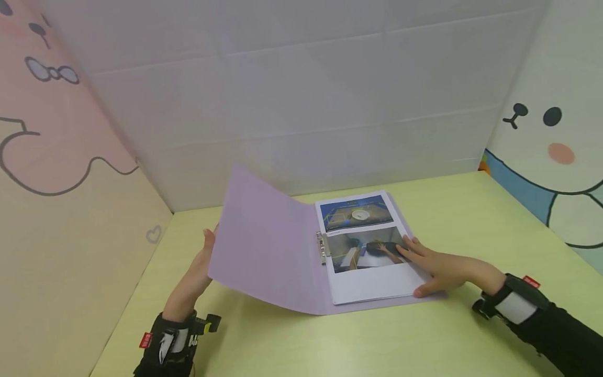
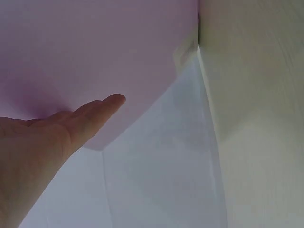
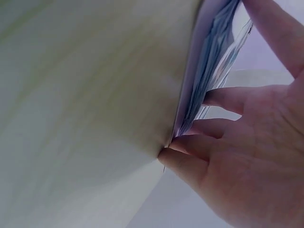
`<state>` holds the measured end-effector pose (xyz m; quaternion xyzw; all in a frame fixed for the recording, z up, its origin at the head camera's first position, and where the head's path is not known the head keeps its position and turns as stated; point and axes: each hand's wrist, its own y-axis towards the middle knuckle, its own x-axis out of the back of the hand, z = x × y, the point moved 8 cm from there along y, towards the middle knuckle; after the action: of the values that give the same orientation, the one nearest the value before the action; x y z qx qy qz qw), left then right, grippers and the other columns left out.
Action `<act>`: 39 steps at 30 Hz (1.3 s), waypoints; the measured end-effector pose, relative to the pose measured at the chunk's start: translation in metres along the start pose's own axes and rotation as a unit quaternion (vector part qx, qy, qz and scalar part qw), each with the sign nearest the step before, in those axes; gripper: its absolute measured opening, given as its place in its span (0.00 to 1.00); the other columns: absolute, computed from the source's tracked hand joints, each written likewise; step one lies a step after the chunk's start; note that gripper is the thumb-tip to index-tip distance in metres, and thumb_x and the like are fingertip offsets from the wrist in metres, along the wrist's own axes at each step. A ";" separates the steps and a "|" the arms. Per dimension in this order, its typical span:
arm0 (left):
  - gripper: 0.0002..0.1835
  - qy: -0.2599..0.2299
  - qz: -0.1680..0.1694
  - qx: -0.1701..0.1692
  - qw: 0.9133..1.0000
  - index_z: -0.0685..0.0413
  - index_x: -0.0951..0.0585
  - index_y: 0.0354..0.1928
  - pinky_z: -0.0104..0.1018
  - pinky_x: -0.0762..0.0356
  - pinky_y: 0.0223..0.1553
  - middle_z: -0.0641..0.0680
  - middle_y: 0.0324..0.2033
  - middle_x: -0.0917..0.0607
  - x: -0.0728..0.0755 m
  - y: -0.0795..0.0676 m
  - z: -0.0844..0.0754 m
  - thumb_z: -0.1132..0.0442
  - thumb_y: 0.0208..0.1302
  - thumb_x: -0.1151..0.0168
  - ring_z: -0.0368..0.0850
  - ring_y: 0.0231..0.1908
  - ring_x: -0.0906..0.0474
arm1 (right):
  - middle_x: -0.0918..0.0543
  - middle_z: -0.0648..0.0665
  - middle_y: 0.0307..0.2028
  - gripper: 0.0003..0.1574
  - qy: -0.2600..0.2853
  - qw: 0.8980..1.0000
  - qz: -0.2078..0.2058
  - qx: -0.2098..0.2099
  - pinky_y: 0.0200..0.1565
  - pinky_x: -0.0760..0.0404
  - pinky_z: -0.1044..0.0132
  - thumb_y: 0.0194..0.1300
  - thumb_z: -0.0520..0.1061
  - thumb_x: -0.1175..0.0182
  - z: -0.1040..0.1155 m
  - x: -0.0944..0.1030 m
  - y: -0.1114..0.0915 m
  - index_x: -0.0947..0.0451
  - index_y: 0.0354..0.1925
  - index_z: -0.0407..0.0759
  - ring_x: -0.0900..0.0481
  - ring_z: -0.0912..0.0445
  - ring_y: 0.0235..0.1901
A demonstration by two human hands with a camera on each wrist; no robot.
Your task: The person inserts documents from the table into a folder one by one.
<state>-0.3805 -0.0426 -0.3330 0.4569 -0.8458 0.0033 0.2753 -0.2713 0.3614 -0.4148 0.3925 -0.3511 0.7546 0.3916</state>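
Note:
A lilac folder [image 1: 270,248] lies unfolded on the table, its left cover raised at a slant. Behind that cover is my left hand [image 1: 199,275], most of its fingers hidden in the head view. The left wrist view shows this hand [image 2: 57,137] with fingers extended flat against the cover's outer side. A stack of white sheets [image 1: 367,288] with two printed photos sits in the right half, beside a metal clip [image 1: 322,248] at the spine. My right hand [image 1: 440,269] rests with spread fingers on the stack's right edge; in the right wrist view, fingertips touch the page edges [image 3: 209,66].
The pale yellow table [image 1: 377,345] extends around the folder. A white sheet-like wall [image 1: 306,94] stands at the back. Side panels with cartoon drawings, a pink and cream one [image 1: 70,146] and a white one [image 1: 537,152], border the table left and right.

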 end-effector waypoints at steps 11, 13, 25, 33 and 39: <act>0.28 -0.014 0.095 -0.028 0.995 0.44 0.61 0.73 0.66 0.52 0.61 0.59 0.71 0.53 -0.061 0.023 0.012 0.56 0.75 0.71 0.56 0.65 0.51 | 0.64 0.19 0.67 0.64 0.008 0.999 0.007 0.037 0.57 0.45 0.29 0.53 0.64 0.40 0.016 -0.002 0.013 0.57 0.69 0.26 0.66 0.26 0.64; 0.28 -0.015 0.120 -0.043 0.992 0.45 0.61 0.74 0.65 0.54 0.63 0.59 0.71 0.53 -0.072 0.027 0.011 0.57 0.75 0.74 0.55 0.67 0.53 | 0.64 0.19 0.67 0.63 0.007 0.999 0.005 0.047 0.57 0.45 0.29 0.53 0.63 0.39 0.018 -0.002 0.015 0.56 0.69 0.25 0.66 0.25 0.63; 0.35 0.094 0.132 -0.014 0.987 0.50 0.68 0.72 0.52 0.61 0.68 0.52 0.72 0.67 -0.113 0.054 0.020 0.44 0.73 0.72 0.44 0.69 0.70 | 0.63 0.22 0.68 0.62 0.007 0.999 0.009 0.044 0.58 0.45 0.30 0.54 0.63 0.39 0.020 -0.002 0.022 0.55 0.69 0.28 0.66 0.27 0.64; 0.40 0.171 0.155 -0.025 0.973 0.55 0.68 0.72 0.49 0.62 0.69 0.56 0.72 0.68 -0.140 0.061 0.020 0.39 0.70 0.70 0.44 0.69 0.73 | 0.55 0.28 0.70 0.46 0.064 0.998 -0.025 0.004 0.61 0.46 0.34 0.67 0.61 0.54 -0.002 0.008 0.022 0.52 0.70 0.33 0.56 0.35 0.67; 0.41 0.255 0.173 -0.024 0.951 0.56 0.65 0.72 0.59 0.58 0.67 0.57 0.72 0.67 -0.153 0.063 0.023 0.37 0.69 0.70 0.51 0.70 0.70 | 0.44 0.25 0.66 0.36 0.161 0.982 -0.098 -0.020 0.60 0.42 0.34 0.75 0.54 0.67 -0.014 0.028 0.022 0.51 0.69 0.30 0.48 0.33 0.64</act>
<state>-0.3738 0.1062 -0.4091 0.2812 -0.8132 0.1467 0.4879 -0.3056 0.3724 -0.4020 0.2906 -0.2586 0.7583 0.5231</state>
